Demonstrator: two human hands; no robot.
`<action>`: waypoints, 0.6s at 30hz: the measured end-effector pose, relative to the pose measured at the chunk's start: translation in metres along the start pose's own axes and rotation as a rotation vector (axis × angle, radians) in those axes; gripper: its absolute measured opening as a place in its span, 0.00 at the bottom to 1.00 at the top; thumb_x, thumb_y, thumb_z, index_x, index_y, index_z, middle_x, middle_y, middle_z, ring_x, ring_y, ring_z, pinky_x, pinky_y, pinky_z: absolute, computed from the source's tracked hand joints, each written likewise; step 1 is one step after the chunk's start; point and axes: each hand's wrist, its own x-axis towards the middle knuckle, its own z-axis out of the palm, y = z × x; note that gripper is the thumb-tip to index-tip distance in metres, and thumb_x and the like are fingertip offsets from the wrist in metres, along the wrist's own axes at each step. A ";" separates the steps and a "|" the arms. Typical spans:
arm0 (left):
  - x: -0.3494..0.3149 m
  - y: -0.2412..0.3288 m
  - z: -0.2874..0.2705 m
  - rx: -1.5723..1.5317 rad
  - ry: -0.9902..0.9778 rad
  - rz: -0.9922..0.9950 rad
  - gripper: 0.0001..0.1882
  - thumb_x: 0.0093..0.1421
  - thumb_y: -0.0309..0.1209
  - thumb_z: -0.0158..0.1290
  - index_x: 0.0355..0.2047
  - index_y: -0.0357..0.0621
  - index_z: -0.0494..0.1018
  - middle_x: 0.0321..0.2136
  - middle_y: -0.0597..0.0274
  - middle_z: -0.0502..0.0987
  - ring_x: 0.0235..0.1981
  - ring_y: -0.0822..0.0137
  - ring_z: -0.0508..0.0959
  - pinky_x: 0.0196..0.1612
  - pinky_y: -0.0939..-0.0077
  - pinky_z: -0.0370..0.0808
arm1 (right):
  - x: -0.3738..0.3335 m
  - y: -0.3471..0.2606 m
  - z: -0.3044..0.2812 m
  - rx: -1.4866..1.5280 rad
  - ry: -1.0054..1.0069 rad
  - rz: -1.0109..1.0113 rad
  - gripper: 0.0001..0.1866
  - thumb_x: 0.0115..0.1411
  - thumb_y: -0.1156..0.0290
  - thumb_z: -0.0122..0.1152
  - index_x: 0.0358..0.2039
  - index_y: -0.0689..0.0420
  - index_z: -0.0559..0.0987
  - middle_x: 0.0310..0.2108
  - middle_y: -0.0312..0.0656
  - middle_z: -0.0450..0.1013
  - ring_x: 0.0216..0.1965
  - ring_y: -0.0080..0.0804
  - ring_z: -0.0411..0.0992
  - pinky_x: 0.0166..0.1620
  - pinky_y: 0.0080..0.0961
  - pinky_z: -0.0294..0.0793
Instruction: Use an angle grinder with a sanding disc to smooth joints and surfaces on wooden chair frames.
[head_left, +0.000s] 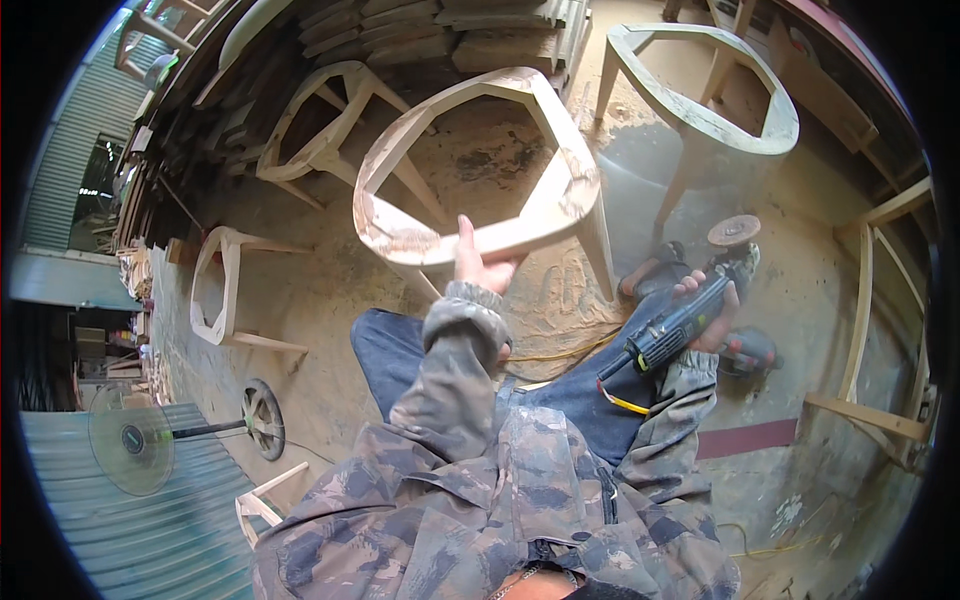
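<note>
In front of me stands a pale wooden chair frame point(578, 192) with a rounded, open seat ring and splayed legs. My left hand point(484, 264) grips the ring's near rail, thumb on top and fingers underneath. Out to the right, above my thigh, my right hand point(712, 318) is wrapped round the body of a dark angle grinder point(662, 335). A round, tan sanding disc point(734, 231) sits at the grinder's far end, apart from the wood. Its cord shows yellow and red near the rear.
More chair frames stand around: one at far right point(770, 130), one at far left point(340, 80), one on its side point(232, 290). Stacked boards point(400, 45) line the back. A second power tool point(750, 352) lies beside my right hand. A fan point(132, 440) is at left.
</note>
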 end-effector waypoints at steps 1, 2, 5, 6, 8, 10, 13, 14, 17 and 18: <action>0.003 -0.008 -0.013 0.003 0.072 0.010 0.37 0.59 0.54 0.52 0.58 0.40 0.57 0.54 0.44 0.65 0.55 0.45 0.67 0.58 0.46 0.65 | 0.001 0.004 0.000 -0.004 -0.002 0.008 0.23 0.59 0.55 0.57 0.46 0.60 0.68 0.36 0.44 0.67 0.38 0.35 0.68 0.46 0.36 0.74; 0.007 -0.020 -0.027 0.023 0.120 0.026 0.35 0.59 0.54 0.53 0.57 0.41 0.59 0.53 0.45 0.67 0.54 0.47 0.68 0.56 0.48 0.68 | 0.002 0.004 0.001 -0.017 -0.007 0.011 0.24 0.59 0.55 0.57 0.47 0.61 0.68 0.36 0.44 0.67 0.38 0.35 0.68 0.46 0.36 0.73; 0.007 -0.031 -0.052 0.108 0.194 0.044 0.29 0.59 0.45 0.56 0.52 0.39 0.64 0.50 0.46 0.70 0.51 0.48 0.71 0.56 0.45 0.69 | 0.001 0.005 -0.001 0.015 -0.025 0.020 0.25 0.59 0.55 0.57 0.49 0.62 0.67 0.36 0.44 0.66 0.38 0.35 0.68 0.47 0.36 0.72; 0.011 -0.028 -0.052 0.111 0.197 0.044 0.29 0.59 0.45 0.56 0.52 0.39 0.64 0.50 0.46 0.70 0.51 0.48 0.71 0.56 0.45 0.69 | 0.001 0.006 -0.001 0.046 -0.049 0.027 0.26 0.59 0.55 0.56 0.49 0.62 0.67 0.37 0.44 0.66 0.39 0.35 0.68 0.47 0.37 0.72; 0.014 -0.016 -0.043 0.202 0.204 0.114 0.28 0.58 0.45 0.57 0.50 0.38 0.65 0.47 0.48 0.72 0.49 0.51 0.73 0.55 0.50 0.72 | 0.002 0.008 0.000 0.067 -0.100 0.022 0.26 0.60 0.55 0.55 0.50 0.62 0.66 0.37 0.44 0.65 0.40 0.35 0.67 0.48 0.36 0.71; 0.010 -0.008 -0.035 0.301 0.119 0.195 0.26 0.57 0.44 0.59 0.48 0.39 0.67 0.44 0.50 0.74 0.47 0.53 0.75 0.54 0.53 0.74 | 0.002 0.007 -0.002 0.109 -0.124 0.026 0.26 0.61 0.55 0.54 0.51 0.63 0.65 0.38 0.44 0.64 0.41 0.35 0.67 0.50 0.37 0.71; 0.011 0.007 -0.020 0.333 0.084 0.198 0.26 0.57 0.43 0.60 0.48 0.39 0.67 0.44 0.49 0.74 0.47 0.52 0.75 0.54 0.52 0.74 | 0.000 0.008 0.000 0.092 -0.081 0.002 0.26 0.60 0.56 0.55 0.49 0.63 0.65 0.37 0.44 0.66 0.39 0.35 0.67 0.48 0.36 0.73; 0.011 0.012 -0.016 0.330 0.096 0.209 0.27 0.56 0.44 0.60 0.48 0.39 0.67 0.45 0.50 0.74 0.47 0.51 0.75 0.54 0.52 0.74 | 0.000 0.010 0.002 0.062 -0.061 -0.019 0.25 0.59 0.56 0.56 0.48 0.63 0.66 0.36 0.44 0.66 0.38 0.35 0.68 0.46 0.36 0.74; 0.013 0.014 -0.011 0.344 0.114 0.203 0.28 0.56 0.45 0.61 0.48 0.39 0.66 0.45 0.50 0.74 0.47 0.50 0.75 0.54 0.51 0.73 | -0.003 0.011 0.005 0.079 -0.034 -0.028 0.24 0.59 0.57 0.57 0.47 0.62 0.68 0.36 0.44 0.67 0.37 0.34 0.68 0.44 0.35 0.75; 0.015 0.014 -0.011 0.343 0.132 0.188 0.29 0.55 0.45 0.61 0.48 0.40 0.66 0.44 0.49 0.74 0.47 0.50 0.74 0.54 0.50 0.73 | -0.004 0.010 0.006 0.075 -0.039 -0.024 0.24 0.59 0.57 0.57 0.47 0.62 0.68 0.36 0.44 0.67 0.37 0.34 0.68 0.44 0.35 0.74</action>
